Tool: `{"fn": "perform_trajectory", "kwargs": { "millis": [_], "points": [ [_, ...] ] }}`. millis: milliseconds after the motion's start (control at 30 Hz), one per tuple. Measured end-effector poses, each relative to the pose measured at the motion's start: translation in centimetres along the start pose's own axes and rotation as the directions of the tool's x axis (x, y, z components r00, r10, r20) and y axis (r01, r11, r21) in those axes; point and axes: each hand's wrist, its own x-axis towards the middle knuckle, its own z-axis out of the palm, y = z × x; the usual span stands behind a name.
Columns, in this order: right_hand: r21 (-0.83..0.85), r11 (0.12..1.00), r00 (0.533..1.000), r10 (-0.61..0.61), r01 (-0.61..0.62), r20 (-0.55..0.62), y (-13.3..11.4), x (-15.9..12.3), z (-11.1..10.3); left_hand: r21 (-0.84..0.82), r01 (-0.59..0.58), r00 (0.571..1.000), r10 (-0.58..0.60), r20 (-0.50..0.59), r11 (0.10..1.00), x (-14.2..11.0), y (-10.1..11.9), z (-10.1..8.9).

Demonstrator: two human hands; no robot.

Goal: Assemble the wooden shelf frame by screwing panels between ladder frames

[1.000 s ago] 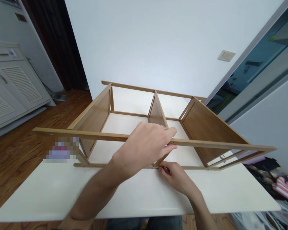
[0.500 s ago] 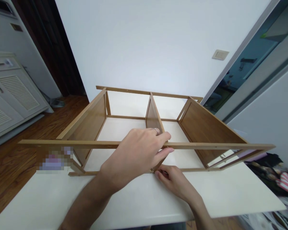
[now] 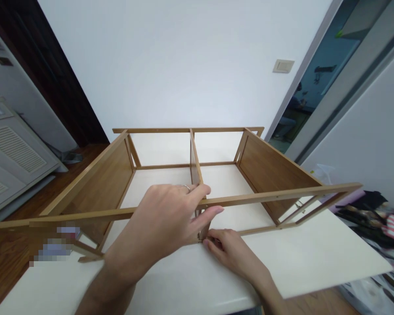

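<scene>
A wooden shelf rack [image 3: 249,197] lies on its side on a white table [image 3: 321,253], with a middle panel [image 3: 193,153] standing between two end panels. My left hand [image 3: 162,214] is closed over the near upper rail where it meets the middle panel. Its thumb and fingers grip this joint from both sides. Lower down, my right hand [image 3: 231,249] has its fingers pinched together at the panel's bottom corner, against the lower rail. Small metal hardware [image 3: 199,237] shows beside those fingertips. Whatever the right fingers hold is hidden.
A white wall [image 3: 184,65] with a light switch [image 3: 283,66] rises behind the rack. At left stands a louvred cabinet [image 3: 16,148]. Clothes and bags [image 3: 377,218] are heaped on the right. Through the doorway a person [image 3: 287,122] is partly visible.
My view has turned slightly, so the wall and far rail shift left. The near upper rail now looks tilted, its left end lower and nearer. Both hands keep their places at the middle joint.
</scene>
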Motion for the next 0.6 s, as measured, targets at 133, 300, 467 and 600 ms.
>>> {"fn": "perform_trajectory", "kwargs": {
  "millis": [133,300,467,600],
  "points": [
    [0.015,1.000,1.000,-0.013,0.013,0.002,0.4,-0.1,0.0,0.048,0.028,0.999,-0.027,-0.033,0.998,0.0,0.1,0.1],
    [0.026,0.999,1.000,-0.019,0.019,-0.007,0.8,-0.2,0.1,0.030,-0.028,0.999,0.029,-0.030,0.999,0.1,0.3,0.7],
    [0.036,0.999,1.000,-0.023,0.023,-0.008,0.8,-0.3,0.1,-0.015,-0.037,0.999,0.036,-0.040,0.999,-0.2,-0.6,0.7],
    [0.050,0.998,0.999,-0.040,0.041,-0.011,0.8,-0.3,0.0,-0.019,0.001,1.000,-0.001,0.005,1.000,-0.4,-0.9,0.4]
  ]
}}
